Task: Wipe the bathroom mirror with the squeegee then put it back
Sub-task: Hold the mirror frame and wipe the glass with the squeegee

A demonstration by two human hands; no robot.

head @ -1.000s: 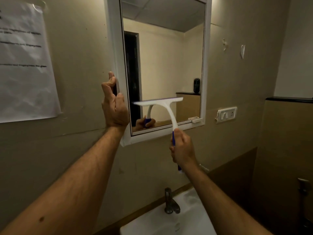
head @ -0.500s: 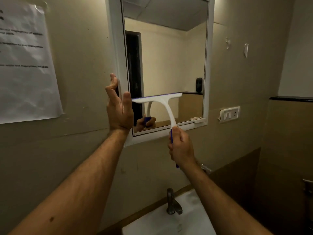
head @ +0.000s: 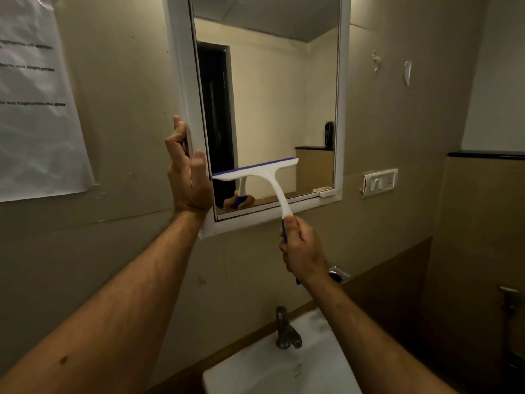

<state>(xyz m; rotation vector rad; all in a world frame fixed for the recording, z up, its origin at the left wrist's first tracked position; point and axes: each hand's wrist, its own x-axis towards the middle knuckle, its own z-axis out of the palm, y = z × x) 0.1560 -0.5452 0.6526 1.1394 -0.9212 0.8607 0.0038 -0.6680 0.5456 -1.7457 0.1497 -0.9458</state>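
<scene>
A white-framed mirror (head: pixel 343 81) hangs on the beige wall straight ahead. My right hand (head: pixel 302 251) grips the blue handle of a white squeegee (head: pixel 265 173). The squeegee's blue-edged blade lies across the lower part of the glass, tilted up to the right. My left hand (head: pixel 189 177) clasps the mirror frame's left edge near the bottom corner, thumb on the front and fingers wrapped behind.
A white sink (head: pixel 284 371) with a metal tap (head: pixel 285 329) sits below. A paper notice (head: pixel 37 103) hangs on the wall at left. A switch plate (head: pixel 379 182) is right of the mirror, with a dark ledge (head: pixel 485 155) at far right.
The squeegee blade has slid upward on the glass from near the bottom edge. My left hand stays on the frame's left edge.
</scene>
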